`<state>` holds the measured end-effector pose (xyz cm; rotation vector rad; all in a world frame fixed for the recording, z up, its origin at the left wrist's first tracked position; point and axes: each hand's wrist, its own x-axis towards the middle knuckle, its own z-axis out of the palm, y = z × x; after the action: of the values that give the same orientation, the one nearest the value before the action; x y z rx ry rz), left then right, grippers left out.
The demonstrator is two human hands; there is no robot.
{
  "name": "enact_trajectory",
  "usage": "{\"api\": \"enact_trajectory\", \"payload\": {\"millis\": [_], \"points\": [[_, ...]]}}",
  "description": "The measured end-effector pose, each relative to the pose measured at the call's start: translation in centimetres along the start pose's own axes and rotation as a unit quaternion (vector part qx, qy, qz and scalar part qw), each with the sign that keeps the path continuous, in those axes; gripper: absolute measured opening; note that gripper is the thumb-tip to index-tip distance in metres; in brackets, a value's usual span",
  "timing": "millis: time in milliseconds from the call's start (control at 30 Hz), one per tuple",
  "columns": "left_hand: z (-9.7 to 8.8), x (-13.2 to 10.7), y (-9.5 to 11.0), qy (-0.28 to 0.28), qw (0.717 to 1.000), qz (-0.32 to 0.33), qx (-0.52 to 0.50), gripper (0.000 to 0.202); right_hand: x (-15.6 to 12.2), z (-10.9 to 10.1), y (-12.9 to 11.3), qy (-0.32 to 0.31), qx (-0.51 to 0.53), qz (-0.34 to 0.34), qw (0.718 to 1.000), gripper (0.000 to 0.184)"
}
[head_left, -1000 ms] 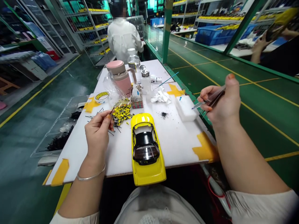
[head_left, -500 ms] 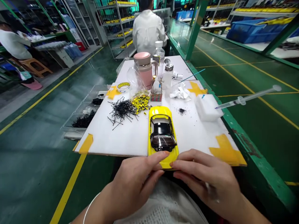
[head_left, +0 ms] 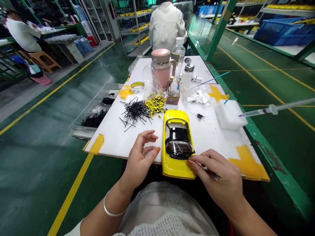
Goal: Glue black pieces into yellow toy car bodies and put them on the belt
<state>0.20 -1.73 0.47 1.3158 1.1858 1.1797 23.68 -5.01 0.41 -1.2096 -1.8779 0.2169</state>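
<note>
A yellow model car lies lengthwise on the white board, its near end at the board's front edge. Its dark glossy cabin section sits in the middle of the body. My right hand touches the car's near right corner, and a thin dark tool, likely tweezers, shows under its fingers. My left hand hovers just left of the car with its fingers apart, holding nothing. Beyond the car lie a tangled pile of black wire pieces and a heap of yellow-and-black bits.
A syringe rests on a white foam block at the right. A pink-lidded flask, bottles and crumpled tissue stand at the far end. A clear tray sits left of the board. A co-worker stands beyond.
My left hand has let go of the car's near end and moved left, its fingers spread. My right hand stays at the near right corner. The view has shifted slightly.
</note>
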Motion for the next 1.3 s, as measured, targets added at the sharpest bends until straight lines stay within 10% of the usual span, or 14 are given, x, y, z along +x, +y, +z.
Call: {"api": "enact_trajectory", "payload": {"millis": [1300], "points": [[2.3,1.2,-0.5,-0.084,0.996,-0.021,0.003,0.075,0.7,1.4,0.5,-0.013,-0.069,-0.064,0.996,0.020]]}}
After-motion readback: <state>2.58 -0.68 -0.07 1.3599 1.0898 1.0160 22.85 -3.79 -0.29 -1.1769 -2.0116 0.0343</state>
